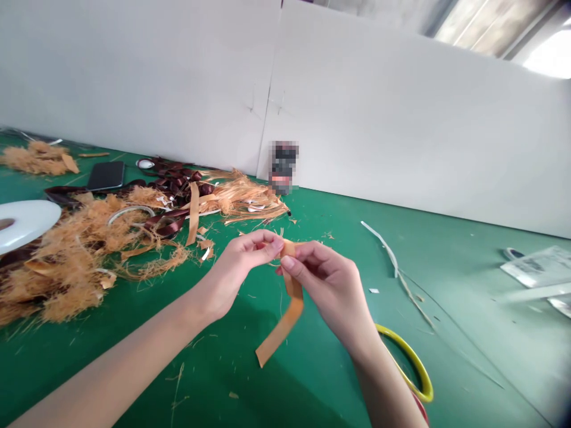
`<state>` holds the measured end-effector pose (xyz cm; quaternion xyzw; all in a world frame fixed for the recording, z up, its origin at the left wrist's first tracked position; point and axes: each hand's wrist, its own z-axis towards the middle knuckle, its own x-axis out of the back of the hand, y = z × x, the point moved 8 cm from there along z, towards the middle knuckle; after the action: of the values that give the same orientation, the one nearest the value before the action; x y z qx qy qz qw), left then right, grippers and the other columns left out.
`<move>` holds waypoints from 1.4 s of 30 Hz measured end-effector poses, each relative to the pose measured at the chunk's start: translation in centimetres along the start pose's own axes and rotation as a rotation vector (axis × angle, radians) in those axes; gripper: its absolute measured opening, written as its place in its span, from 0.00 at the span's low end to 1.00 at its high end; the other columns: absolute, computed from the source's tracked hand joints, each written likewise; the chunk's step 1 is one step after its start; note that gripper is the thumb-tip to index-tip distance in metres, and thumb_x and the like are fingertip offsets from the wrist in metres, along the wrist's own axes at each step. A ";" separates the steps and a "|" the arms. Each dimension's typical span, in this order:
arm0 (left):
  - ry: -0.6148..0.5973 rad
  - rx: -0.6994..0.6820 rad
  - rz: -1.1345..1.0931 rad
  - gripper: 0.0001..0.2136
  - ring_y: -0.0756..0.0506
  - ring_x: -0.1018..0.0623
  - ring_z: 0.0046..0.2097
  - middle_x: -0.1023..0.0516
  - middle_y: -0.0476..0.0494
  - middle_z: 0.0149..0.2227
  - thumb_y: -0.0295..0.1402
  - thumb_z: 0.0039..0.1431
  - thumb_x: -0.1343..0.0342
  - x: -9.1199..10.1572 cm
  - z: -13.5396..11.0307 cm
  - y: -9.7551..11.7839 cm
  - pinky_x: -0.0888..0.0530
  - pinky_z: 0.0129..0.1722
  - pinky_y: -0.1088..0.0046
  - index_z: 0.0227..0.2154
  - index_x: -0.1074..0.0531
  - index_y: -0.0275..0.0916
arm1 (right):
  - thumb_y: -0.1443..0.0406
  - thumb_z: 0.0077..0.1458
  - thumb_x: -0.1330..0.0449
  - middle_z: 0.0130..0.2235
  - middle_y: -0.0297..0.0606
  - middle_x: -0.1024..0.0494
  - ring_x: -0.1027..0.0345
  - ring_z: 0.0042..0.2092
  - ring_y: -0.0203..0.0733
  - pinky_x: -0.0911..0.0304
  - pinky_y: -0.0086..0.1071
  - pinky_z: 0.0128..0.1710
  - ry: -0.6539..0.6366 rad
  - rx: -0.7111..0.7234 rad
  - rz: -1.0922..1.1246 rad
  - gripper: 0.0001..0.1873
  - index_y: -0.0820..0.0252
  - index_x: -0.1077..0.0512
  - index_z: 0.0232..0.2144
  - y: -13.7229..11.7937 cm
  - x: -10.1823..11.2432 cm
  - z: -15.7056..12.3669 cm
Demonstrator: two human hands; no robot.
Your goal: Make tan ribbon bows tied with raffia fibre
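An orange-tan ribbon strip [285, 321] hangs down over the green table [312, 368], its top end pinched between both hands. My left hand [238, 264] grips that top end with thumb and forefinger. My right hand [325, 282] pinches the same end from the right, fingers pressed together. The strip's lower end reaches almost to the table surface.
Piles of frayed orange fibre [75, 261] and dark maroon ribbons [176, 184] lie at the left, with a phone [106, 175] and a white roll [24, 223]. A yellow ring [414, 362] lies under my right wrist. Clear packets [535, 270] sit far right. White boards [401, 119] wall the back.
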<state>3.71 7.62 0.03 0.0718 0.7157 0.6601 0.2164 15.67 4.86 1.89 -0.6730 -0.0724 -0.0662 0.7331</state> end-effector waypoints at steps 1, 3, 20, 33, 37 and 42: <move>-0.029 -0.012 -0.012 0.10 0.50 0.31 0.36 0.31 0.53 0.30 0.41 0.59 0.43 -0.2 -0.1 0.2 0.35 0.40 0.72 0.28 0.29 0.41 | 0.58 0.54 0.37 0.26 0.34 0.24 0.33 0.28 0.34 0.38 0.30 0.29 -0.021 0.023 0.008 0.11 0.59 0.28 0.27 -0.1 -0.1 -0.2; -0.056 -0.047 0.020 0.09 0.49 0.31 0.37 0.32 0.52 0.33 0.40 0.59 0.42 -0.3 -0.2 0.8 0.35 0.40 0.73 0.28 0.28 0.41 | 0.59 0.56 0.39 0.26 0.33 0.24 0.34 0.27 0.33 0.38 0.29 0.29 -0.058 0.067 0.015 0.10 0.59 0.26 0.28 -0.5 -0.2 -0.5; -0.010 -0.153 0.362 0.08 0.43 0.30 0.47 0.30 0.45 0.44 0.39 0.52 0.36 -0.2 -0.1 3.6 0.35 0.49 0.66 0.26 0.24 0.40 | 0.59 0.51 0.35 0.21 0.33 0.24 0.34 0.22 0.33 0.39 0.28 0.23 -0.004 -0.035 0.149 0.11 0.59 0.26 0.23 -0.3 0.9 -1.0; -0.133 0.022 -0.036 0.13 0.41 0.29 0.50 0.26 0.45 0.43 0.47 0.54 0.40 -0.9 -0.2 2.1 0.32 0.49 0.63 0.38 0.23 0.45 | 0.62 0.48 0.34 0.19 0.30 0.26 0.33 0.21 0.34 0.35 0.28 0.24 -0.008 -0.090 0.334 0.11 0.58 0.29 0.20 -0.3 0.9 -1.4; -0.153 -0.017 0.184 0.12 0.41 0.27 0.48 0.27 0.44 0.46 0.44 0.51 0.36 -1.2 -0.3 2.7 0.31 0.47 0.64 0.34 0.22 0.43 | 0.61 0.48 0.34 0.20 0.31 0.26 0.35 0.22 0.33 0.39 0.27 0.23 0.004 -0.068 0.302 0.11 0.59 0.29 0.20 -0.6 0.9 -1.4; -0.099 -0.017 0.078 0.09 0.44 0.28 0.46 0.28 0.46 0.43 0.40 0.52 0.36 -0.9 -0.4 2.6 0.32 0.48 0.66 0.25 0.24 0.41 | 0.61 0.49 0.34 0.20 0.30 0.28 0.35 0.22 0.33 0.40 0.28 0.24 -0.027 -0.101 0.287 0.12 0.59 0.30 0.20 -0.1 0.7 -1.6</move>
<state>3.87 7.20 2.80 0.1305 0.6953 0.6696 0.2261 16.35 3.22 2.02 -0.7134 0.0183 0.0447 0.6991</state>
